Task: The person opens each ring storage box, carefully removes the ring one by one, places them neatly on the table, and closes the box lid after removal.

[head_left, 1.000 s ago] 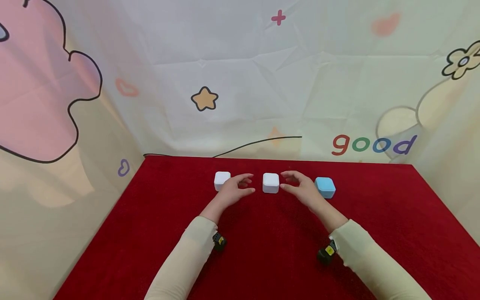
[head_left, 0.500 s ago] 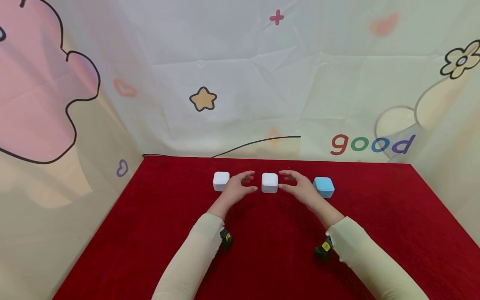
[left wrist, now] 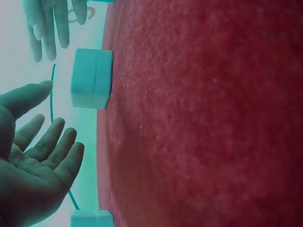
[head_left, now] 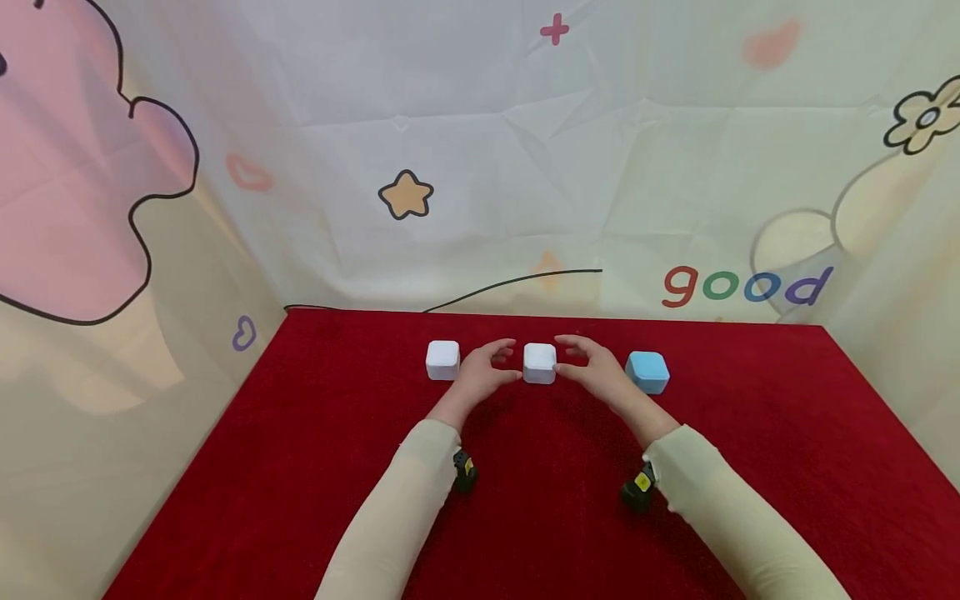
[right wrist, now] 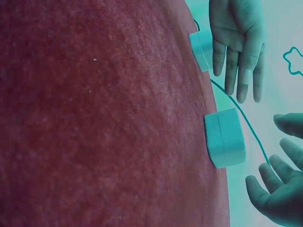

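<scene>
A white rounded cube-shaped box (head_left: 540, 364) stands on the red cloth between my two hands, a seam running round it in the wrist views. My left hand (head_left: 480, 375) is just left of it, fingers spread and relaxed, holding nothing. On the box's other side my right hand (head_left: 597, 369) has its fingers loosely bent, the thumb tip right at the box's edge in the head view. In the left wrist view the left hand (left wrist: 42, 161) shows palm and fingers apart from the box (left wrist: 91, 79). The right wrist view has the right hand (right wrist: 281, 184) beside the same box (right wrist: 226, 138).
A second white box (head_left: 442, 360) stands left of my left hand. A light blue box (head_left: 648, 372) sits just behind my right hand's wrist side. Red cloth (head_left: 540, 517) covers the table, and a printed curtain (head_left: 480, 150) hangs along its back and sides.
My left hand has moved right, toward the middle white box. The right hand has shifted slightly left, closer to it. The boxes stay where they were.
</scene>
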`<control>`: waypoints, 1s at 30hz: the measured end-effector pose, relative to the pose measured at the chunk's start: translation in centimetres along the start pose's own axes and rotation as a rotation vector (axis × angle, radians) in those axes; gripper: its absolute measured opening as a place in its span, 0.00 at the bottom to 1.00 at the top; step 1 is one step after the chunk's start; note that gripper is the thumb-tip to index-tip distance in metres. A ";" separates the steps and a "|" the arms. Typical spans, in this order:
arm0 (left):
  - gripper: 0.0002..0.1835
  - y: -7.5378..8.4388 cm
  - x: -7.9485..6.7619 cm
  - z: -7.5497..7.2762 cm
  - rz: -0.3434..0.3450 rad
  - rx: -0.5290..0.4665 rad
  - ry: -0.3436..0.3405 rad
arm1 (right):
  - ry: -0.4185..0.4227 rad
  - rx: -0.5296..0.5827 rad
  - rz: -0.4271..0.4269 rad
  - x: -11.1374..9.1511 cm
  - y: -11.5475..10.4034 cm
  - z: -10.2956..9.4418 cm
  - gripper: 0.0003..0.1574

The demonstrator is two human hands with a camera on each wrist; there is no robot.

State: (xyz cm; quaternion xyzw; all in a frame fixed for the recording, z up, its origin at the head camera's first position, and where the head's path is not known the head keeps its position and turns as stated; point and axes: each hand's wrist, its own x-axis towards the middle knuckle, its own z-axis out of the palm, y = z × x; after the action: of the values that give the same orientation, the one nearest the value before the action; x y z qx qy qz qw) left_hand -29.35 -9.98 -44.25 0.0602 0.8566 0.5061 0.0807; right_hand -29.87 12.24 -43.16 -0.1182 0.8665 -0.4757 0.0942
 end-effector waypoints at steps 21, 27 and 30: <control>0.34 0.2 1.4 0.7 -0.033 0.042 -0.045 | -0.039 -0.019 0.020 1.5 -0.1 1.0 0.40; 0.35 -0.2 1.8 0.9 -0.026 0.054 -0.046 | -0.043 -0.026 0.011 1.7 0.0 1.2 0.39; 0.35 -0.4 2.1 1.2 -0.016 0.047 -0.051 | -0.045 -0.029 0.002 1.9 0.2 1.3 0.39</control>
State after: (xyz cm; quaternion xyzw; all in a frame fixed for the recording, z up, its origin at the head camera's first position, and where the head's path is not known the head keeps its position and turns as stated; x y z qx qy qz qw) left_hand -31.15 -8.78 -45.30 0.0680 0.8664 0.4834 0.1048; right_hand -31.29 10.72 -44.13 -0.1291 0.8710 -0.4604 0.1126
